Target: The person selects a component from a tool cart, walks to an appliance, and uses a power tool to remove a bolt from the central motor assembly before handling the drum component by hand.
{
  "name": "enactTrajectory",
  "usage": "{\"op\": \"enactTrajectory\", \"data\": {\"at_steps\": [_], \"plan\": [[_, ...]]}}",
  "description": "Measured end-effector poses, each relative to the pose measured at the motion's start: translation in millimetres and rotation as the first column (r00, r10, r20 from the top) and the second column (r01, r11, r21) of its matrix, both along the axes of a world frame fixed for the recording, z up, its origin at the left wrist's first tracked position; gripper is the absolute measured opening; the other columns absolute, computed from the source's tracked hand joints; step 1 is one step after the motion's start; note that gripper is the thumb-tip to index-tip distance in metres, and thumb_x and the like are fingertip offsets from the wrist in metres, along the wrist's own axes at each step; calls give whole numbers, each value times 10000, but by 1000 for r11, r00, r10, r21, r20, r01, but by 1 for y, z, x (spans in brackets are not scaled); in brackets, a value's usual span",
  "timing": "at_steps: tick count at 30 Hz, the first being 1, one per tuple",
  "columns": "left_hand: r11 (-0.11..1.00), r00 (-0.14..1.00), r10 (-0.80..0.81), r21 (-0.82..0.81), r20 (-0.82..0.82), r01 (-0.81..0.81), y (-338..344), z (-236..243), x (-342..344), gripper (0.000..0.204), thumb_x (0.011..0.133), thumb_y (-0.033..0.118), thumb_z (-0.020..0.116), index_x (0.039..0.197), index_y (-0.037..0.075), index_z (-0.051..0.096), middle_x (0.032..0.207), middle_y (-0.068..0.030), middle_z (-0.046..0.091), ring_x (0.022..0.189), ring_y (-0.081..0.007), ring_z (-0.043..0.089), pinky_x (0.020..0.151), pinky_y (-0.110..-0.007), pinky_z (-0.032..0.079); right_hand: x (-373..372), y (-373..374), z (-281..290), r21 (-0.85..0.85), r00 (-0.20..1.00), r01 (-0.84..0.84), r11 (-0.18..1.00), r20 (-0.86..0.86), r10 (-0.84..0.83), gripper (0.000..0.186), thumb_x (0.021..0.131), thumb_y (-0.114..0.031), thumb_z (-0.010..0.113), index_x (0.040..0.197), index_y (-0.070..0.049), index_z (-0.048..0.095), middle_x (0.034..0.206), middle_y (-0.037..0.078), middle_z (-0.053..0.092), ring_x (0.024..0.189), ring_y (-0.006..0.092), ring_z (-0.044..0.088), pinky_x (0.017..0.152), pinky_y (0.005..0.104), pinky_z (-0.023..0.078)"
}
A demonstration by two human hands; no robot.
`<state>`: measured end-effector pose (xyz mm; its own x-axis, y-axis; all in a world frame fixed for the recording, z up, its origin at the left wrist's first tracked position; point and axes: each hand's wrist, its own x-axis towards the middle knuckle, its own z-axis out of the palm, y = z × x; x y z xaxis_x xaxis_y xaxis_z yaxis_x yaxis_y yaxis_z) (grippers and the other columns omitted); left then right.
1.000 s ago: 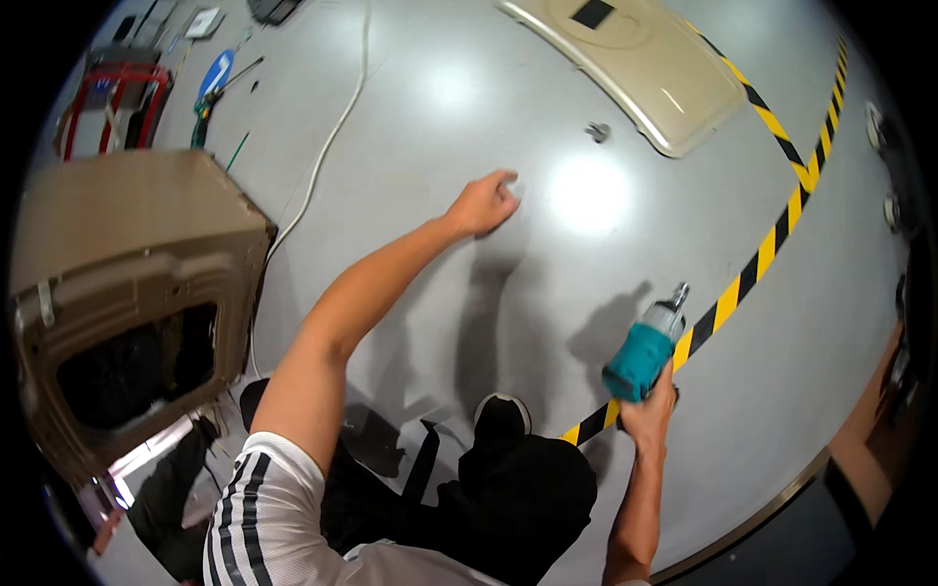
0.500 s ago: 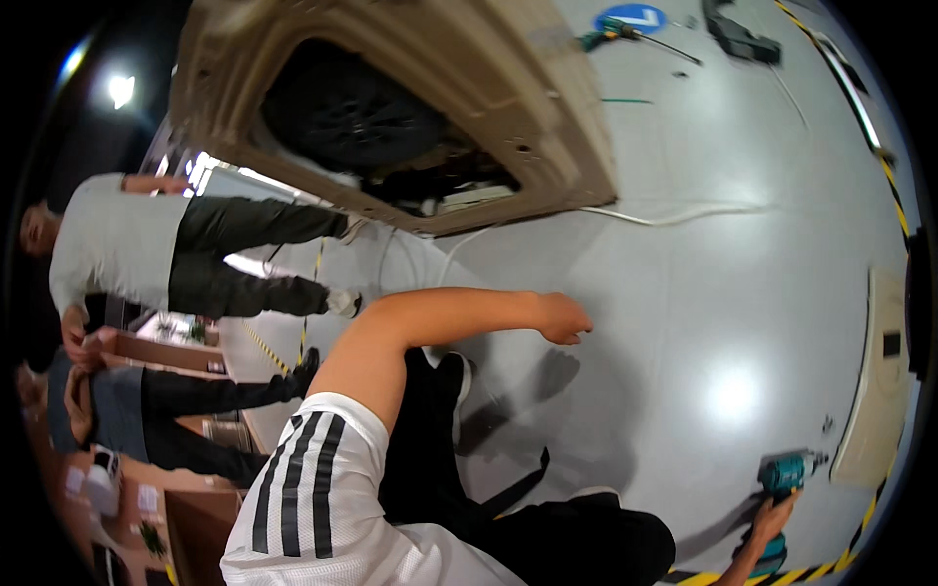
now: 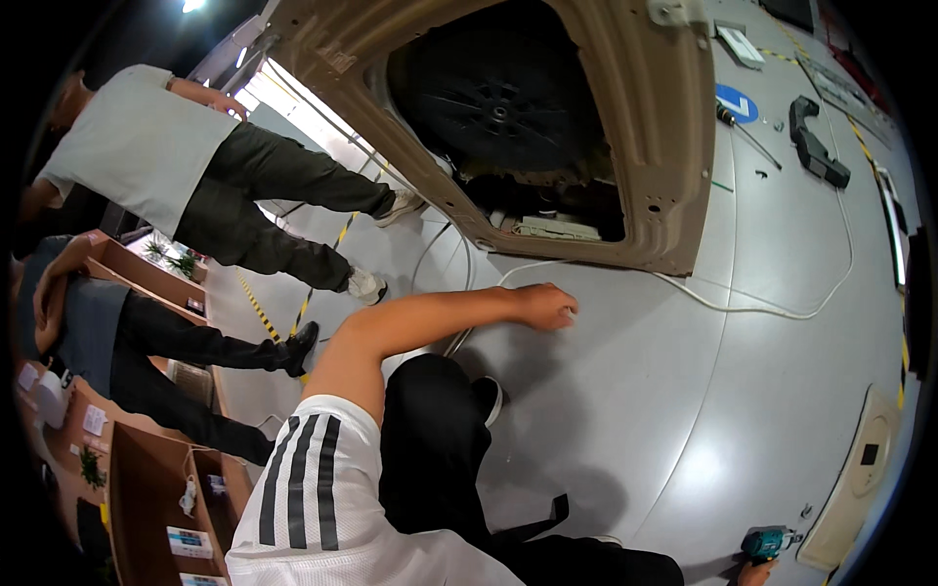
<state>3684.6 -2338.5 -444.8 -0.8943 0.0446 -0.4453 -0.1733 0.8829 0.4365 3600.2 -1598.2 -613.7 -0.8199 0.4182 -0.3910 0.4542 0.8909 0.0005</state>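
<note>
On the left, two people [image 3: 147,146] are standing, one in a light shirt and one in darker clothes. To their right, a brown car shell [image 3: 674,166] is standing on the far side, a round black part [image 3: 498,115] showing inside its opening. Nearer, the left hand [image 3: 545,307] is hanging with fingers curling; I cannot tell whether it is gripping anything. Farther right, a white cable [image 3: 762,310] is lying on the floor. At the near right, the right hand [image 3: 756,574] is gripping a teal drill [image 3: 765,543] near a beige panel [image 3: 848,488].
</note>
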Motion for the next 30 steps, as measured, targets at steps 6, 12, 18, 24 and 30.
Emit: {"op": "enactTrajectory", "data": {"at_steps": [6,12,18,24,30], "plan": [[918,841,386,244,-379,-312,-79,4,38,383,816,197,602,1116,-19,504,936,-96,603,801,-173,581,718,-285,470,-6,-37,60,204,959,-282,938,31,281,794,678,-367,656,1299,0,323,1258,314,377,1116,429,432,894,499,397],[861,520,488,288,-701,-419,-117,63,52,434,803,166,619,1169,-6,462,1086,-122,545,945,-201,547,803,-295,445,-57,-101,40,-376,823,-436,818,-534,194,570,762,-35,592,1281,26,363,1107,239,513,936,310,558,767,338,474],[948,211,76,5,-975,-317,-144,162,19,453,766,115,610,1175,-9,460,1190,-174,467,1128,-310,448,956,-365,353,-38,-381,196,-861,889,-436,262,-365,277,373,843,-76,555,1182,55,470,958,140,609,859,162,592,756,265,479],[837,68,-248,-249,-966,-488,-187,206,-1,581,747,174,644,1227,-37,393,1236,-231,387,1146,-374,384,962,-404,325,-10,-613,239,-928,753,-368,-50,-329,569,489,891,-189,510,1284,57,357,1057,114,586,952,187,565,828,293,440],[791,241,-112,-234,-964,-566,-193,209,-13,693,756,235,622,1264,-110,301,1259,-364,321,1179,-478,317,1010,-454,273,-32,-708,223,-970,963,-126,-209,-170,208,606,852,-89,516,1354,29,198,1066,99,511,915,176,549,765,291,459]]}}
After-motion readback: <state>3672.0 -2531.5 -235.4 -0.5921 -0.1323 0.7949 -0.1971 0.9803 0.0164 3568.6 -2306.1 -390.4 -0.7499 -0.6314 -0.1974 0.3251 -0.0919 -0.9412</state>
